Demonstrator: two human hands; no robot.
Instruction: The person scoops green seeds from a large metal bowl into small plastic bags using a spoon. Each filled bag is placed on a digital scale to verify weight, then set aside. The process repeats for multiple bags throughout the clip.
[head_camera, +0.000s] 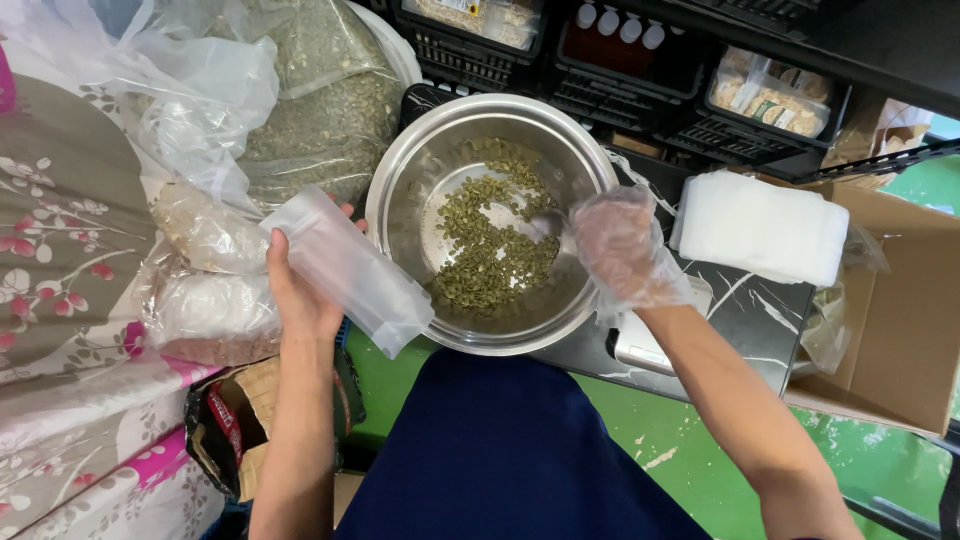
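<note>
A: What could go wrong here, taken from the largest thing down?

B: The large clear plastic sack of green seeds (320, 110) is slumped against the round stainless-steel bowl (400, 200), and its loose film could be dragged over the rim. The bowl itself sits on a dark marbled counter (750, 310) near the edge, so a push from either arm could be enough to shift it. The small frosted plastic pouch (345, 270) is held tilted, its open mouth angled down just beside the bowl's rim; seeds could be spilled past it onto the green floor (700, 450).

A: How are the hands placed?

B: They are kept well apart. The left hand (300, 290) is closed around the pouch from below. The right hand (620, 245), covered by a thin clear glove, is lowered over the bowl's right rim; whether anything is gripped in it cannot be told, since that area is blurred.

A: And the counts?

B: One sack of seeds, one bowl, one stack of white folded bags (760, 225) on the counter, one pouch, and two smaller filled clear bags (210, 280) at the left are counted. The green pumpkin seeds (490, 250) lie in a loose heap on the bowl's floor, too many to be counted.
</note>
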